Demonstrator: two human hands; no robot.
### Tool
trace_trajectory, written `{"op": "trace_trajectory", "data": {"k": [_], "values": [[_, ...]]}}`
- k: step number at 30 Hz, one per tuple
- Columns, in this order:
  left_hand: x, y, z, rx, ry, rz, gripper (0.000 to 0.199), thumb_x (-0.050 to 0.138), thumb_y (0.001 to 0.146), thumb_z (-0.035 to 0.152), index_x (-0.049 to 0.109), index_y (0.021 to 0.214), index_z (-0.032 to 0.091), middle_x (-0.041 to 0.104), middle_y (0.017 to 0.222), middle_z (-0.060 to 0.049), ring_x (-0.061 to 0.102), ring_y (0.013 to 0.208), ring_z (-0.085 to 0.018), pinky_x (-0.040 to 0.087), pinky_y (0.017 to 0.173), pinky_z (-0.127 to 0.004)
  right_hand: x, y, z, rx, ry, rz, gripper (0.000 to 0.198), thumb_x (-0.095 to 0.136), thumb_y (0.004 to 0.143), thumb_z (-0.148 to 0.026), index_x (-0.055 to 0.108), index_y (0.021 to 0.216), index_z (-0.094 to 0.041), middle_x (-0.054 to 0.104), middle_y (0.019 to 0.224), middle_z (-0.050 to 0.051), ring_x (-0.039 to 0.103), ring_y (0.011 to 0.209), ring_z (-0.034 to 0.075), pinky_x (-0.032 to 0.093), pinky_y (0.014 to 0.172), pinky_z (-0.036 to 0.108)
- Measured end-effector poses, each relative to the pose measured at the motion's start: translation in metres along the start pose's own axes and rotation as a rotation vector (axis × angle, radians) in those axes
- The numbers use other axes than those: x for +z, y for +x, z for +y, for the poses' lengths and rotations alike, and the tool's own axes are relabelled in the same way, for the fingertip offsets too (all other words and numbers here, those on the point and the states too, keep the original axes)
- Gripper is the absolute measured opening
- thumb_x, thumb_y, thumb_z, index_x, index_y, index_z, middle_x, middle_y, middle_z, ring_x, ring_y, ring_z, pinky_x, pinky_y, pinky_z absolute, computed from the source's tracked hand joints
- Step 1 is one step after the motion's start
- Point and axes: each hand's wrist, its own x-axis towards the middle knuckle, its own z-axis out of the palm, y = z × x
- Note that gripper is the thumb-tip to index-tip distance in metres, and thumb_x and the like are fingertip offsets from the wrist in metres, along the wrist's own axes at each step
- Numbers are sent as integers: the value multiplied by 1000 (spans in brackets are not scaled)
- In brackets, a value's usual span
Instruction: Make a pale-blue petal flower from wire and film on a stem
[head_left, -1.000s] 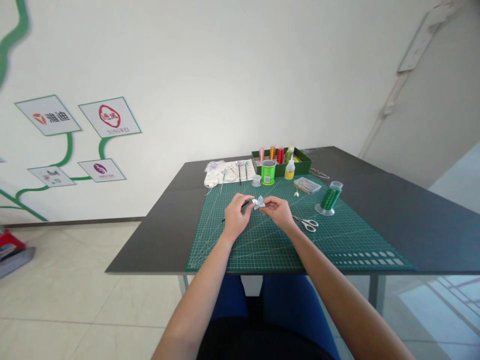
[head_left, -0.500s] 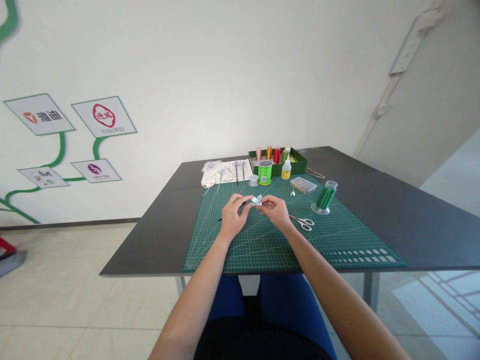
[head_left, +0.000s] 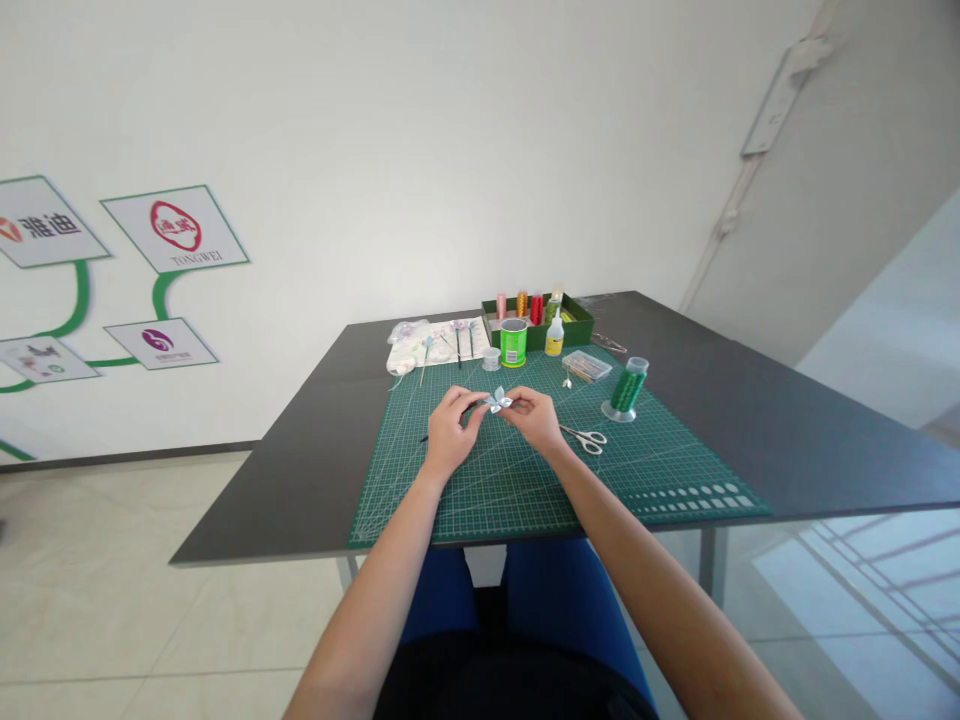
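Observation:
A small pale blue-white flower (head_left: 498,401) is held up between my hands, above the green cutting mat (head_left: 480,500). On its left side the fingertips of my left hand (head_left: 452,430) pinch it. From the right, my right hand (head_left: 534,418) grips a petal between thumb and forefinger. Scissors (head_left: 589,439) with white handles lie just right of my right hand, their blades partly covered by it. Past my left hand a thin dark tip (head_left: 424,438) sticks out; the rest of it is hidden.
A green thread spool (head_left: 627,390) stands at the right. Farther back are a clear case (head_left: 586,366), a glue bottle (head_left: 554,335), a green can (head_left: 514,343) and a green box (head_left: 577,330) of thread spools. Thin-stemmed flowers lie on a white cloth (head_left: 409,350) at the back left.
The view has swung slightly right, so everything sits farther left. The flower has turned between my fingers, and its petals now face me more openly. Both hands keep their hold.

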Motion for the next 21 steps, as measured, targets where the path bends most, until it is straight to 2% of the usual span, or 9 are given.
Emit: {"op": "trace_trajectory", "data": {"k": [5, 21], "values": [[0, 0, -2, -6, 41, 14, 20, 62, 97, 32, 74, 111, 23, 65, 93, -2, 51, 62, -9, 45, 62, -23, 0, 0, 1, -18, -36, -13, 44, 93, 50, -51, 66, 66, -20, 64, 61, 1, 57, 53, 15, 48, 46, 26], [0, 0, -1, -54, 61, 22, 20, 61, 98, 34, 74, 109, 23, 64, 91, -2, 54, 66, -11, 45, 63, -24, 0, -1, 0, 6, -37, -14, 44, 94, 49, -50, 66, 66, -20, 65, 61, 2, 59, 52, 16, 49, 45, 27]]}}
